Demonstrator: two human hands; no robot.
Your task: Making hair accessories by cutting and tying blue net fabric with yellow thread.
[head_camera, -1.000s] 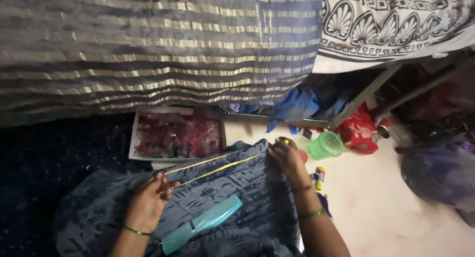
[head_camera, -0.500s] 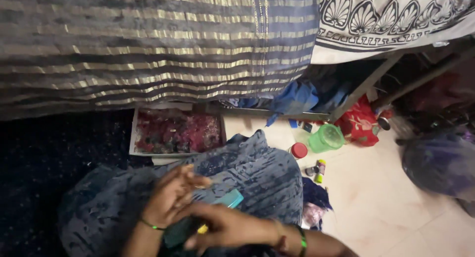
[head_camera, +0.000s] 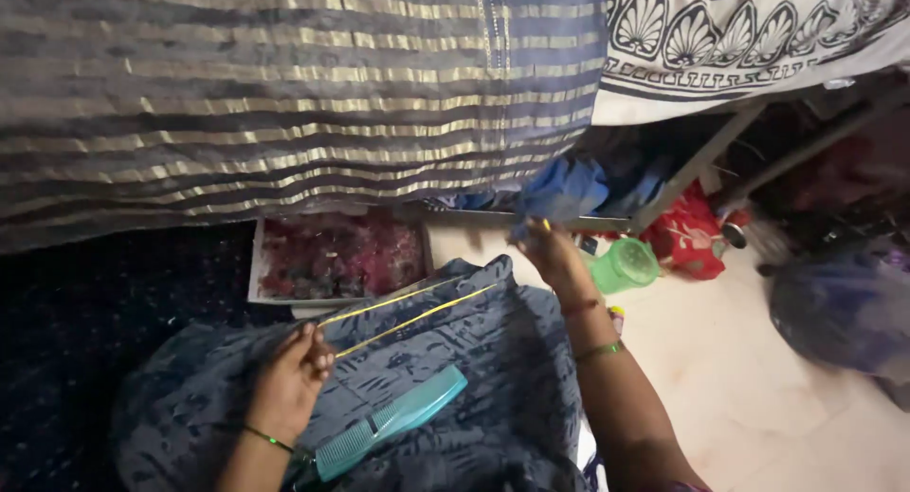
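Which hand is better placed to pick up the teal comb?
Left. The left hand pinches the yellow thread just above the comb; the right hand holds the thread's far end, up past the blue cloth.

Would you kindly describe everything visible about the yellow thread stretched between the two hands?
The thin yellow thread runs as two taut, nearly parallel strands, rising from the left hand, which pinches it, up to the raised right hand. It looks like fine shiny yarn and hangs just above the dark blue patterned cloth.
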